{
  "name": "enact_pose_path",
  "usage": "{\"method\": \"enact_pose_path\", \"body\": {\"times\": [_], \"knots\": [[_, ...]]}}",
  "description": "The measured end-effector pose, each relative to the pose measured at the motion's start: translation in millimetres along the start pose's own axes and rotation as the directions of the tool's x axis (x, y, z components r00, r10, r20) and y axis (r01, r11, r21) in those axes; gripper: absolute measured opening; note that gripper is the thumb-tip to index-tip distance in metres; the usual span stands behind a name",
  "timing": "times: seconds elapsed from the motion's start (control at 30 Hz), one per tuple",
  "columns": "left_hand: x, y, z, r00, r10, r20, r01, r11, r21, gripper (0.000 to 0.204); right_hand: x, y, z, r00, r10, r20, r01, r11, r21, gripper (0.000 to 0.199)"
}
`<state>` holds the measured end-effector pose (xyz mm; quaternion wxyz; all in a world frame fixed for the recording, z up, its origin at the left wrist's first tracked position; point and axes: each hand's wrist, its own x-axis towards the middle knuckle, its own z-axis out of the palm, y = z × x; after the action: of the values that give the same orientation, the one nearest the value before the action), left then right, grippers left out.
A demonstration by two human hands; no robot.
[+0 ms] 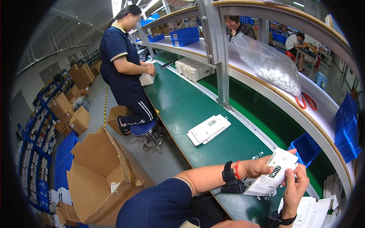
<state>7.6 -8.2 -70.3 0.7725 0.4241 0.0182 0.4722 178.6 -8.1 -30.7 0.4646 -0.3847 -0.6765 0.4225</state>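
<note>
Over the near end of the green workbench, I hold a white printed carton (268, 178) in both hands, tilted. My left hand (257, 167) is closed on its left side, with the thumb across the front face. Gripping its right edge is my right hand (297, 181), thumb in front and fingers bent. Whether anything is inside the carton does not show. Small white plastic pieces (260, 155) lie on the bench behind and below it. Beside my right wrist, more white flat cartons (310, 212) are piled.
Flattened white cartons (209, 129) lie stacked mid-bench. A clear bag of white pieces (272, 64) and red-handled scissors (306, 102) rest on the shelf. Blue bins (305, 149) stand at right. A large open cardboard box (99, 171) is on the floor; a co-worker (122, 64) works farther along.
</note>
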Motion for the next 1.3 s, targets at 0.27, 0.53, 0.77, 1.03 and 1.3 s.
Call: {"method": "enact_pose_path", "body": {"times": [0.27,0.53,0.77,1.03,1.3], "knots": [[-1,-7,-22,0.987,0.129,-0.096,-0.046,0.8,0.598,0.071,1,10,-8,0.95,-0.295,-0.102,0.272,0.943,-0.19,0.017],[1,-7,-10,0.97,0.235,0.057,-0.164,0.464,0.87,0.051,2,20,-17,0.934,-0.268,-0.236,0.255,0.963,-0.085,0.018],[-1,-10,-6,0.954,0.298,-0.015,-0.165,0.568,0.807,0.04,5,18,-7,0.984,-0.092,-0.151,0.112,0.986,0.126,0.024],[-2,-11,-13,0.919,0.379,-0.109,-0.173,0.635,0.753,0.036,5,21,-8,0.996,-0.076,0.042,0.081,0.988,-0.134,0.033],[-2,-12,-15,0.927,0.319,-0.195,-0.123,0.752,0.647,0.036,4,28,2,0.998,-0.033,0.058,0.027,0.995,0.095,0.023]]}}
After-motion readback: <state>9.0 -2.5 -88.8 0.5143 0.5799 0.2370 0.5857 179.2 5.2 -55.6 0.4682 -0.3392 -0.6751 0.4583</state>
